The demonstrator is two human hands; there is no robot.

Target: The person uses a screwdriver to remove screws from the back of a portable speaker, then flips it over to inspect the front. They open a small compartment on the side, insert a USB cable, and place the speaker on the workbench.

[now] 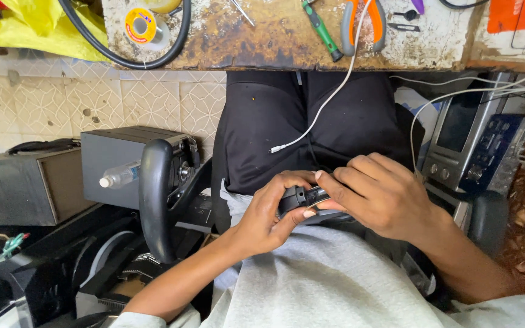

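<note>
Gripped low-centre of frame over lap, small black device [304, 199] pinched btwn left hand [267, 220] & right hand [381, 194], fingers curled tight; could slip to floor or snag white cable [326, 103] if thumb pressure shifts.

on the far worktop [262, 42] lie a yellow solder spool [141, 25], a green screwdriver [321, 29] and orange-handled pliers [363, 24], a white cable [329, 100] hangs off its edge, while a clear plastic bottle [120, 176] rests on a grey box [113, 164] at left and a silver car stereo unit [463, 136] sits at right.
</note>
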